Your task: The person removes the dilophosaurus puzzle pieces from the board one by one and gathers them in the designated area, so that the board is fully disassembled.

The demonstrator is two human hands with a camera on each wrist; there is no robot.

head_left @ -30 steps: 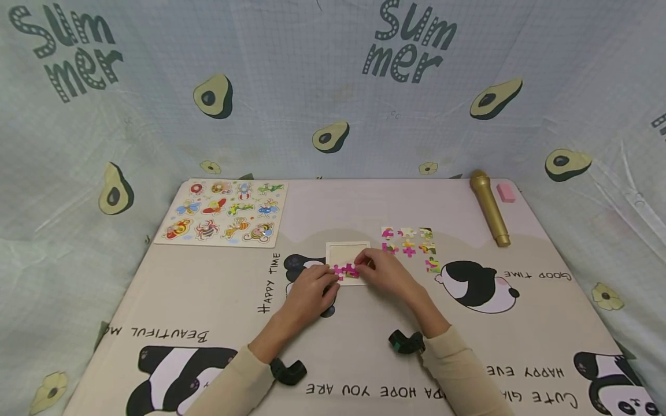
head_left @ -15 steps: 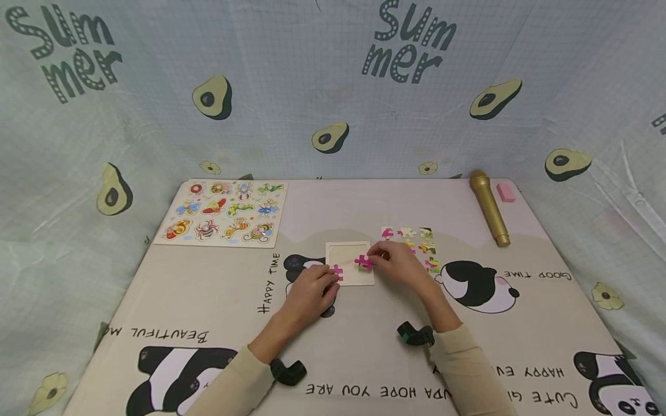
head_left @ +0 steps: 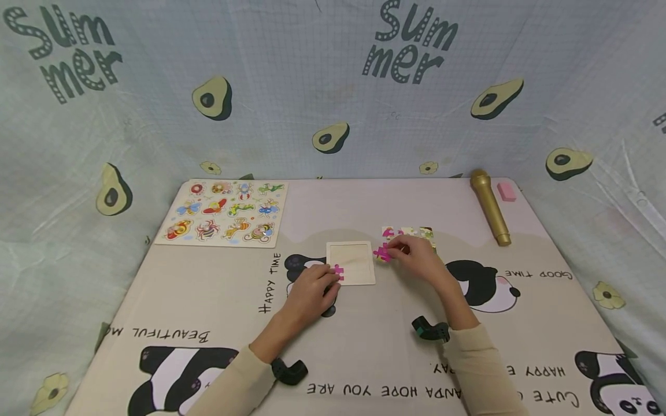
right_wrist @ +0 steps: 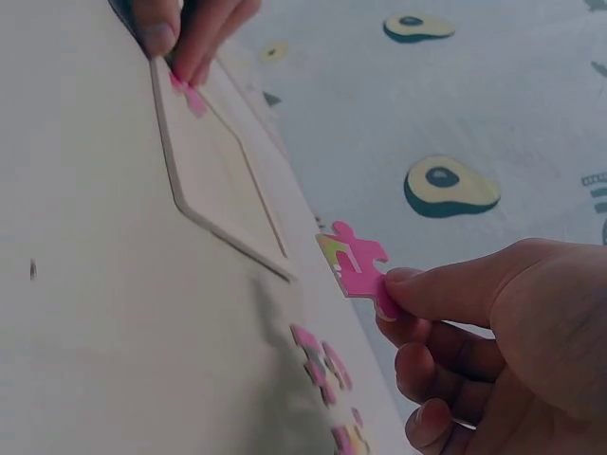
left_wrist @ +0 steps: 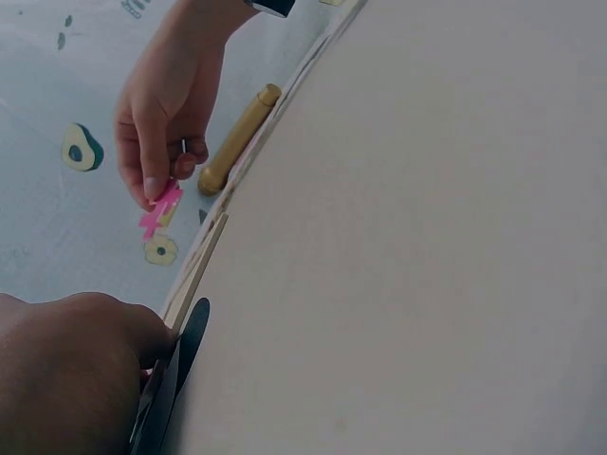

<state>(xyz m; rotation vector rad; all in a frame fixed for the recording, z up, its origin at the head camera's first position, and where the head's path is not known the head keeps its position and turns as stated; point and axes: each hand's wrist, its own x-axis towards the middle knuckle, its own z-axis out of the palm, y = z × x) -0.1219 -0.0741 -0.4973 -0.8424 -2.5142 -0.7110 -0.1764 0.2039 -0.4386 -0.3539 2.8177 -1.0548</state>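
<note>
A small wooden puzzle tray (head_left: 350,263) lies mid-table with a pink puzzle piece (head_left: 339,273) in its near left corner. My left hand (head_left: 311,289) holds the tray at that corner; in the right wrist view its thumb is at the outer edge and its fingertips rest on the pink piece. To the right of the tray, my right hand (head_left: 416,257) pinches a pink jigsaw piece (right_wrist: 356,265) with a yellow-green corner between thumb and forefinger, raised off the table. Loose puzzle pieces (head_left: 407,232) lie beyond and beneath that hand, which partly hides them.
An insect picture board (head_left: 224,214) lies at the back left. At the back right are a gold microphone (head_left: 490,207) and a pink block (head_left: 506,192). A printed cloth (head_left: 333,86) hangs behind the table.
My right hand has lifted the pink jigsaw piece out of the tray and carried it rightward, close to the loose pieces. The left hand has stayed at the tray's corner.
</note>
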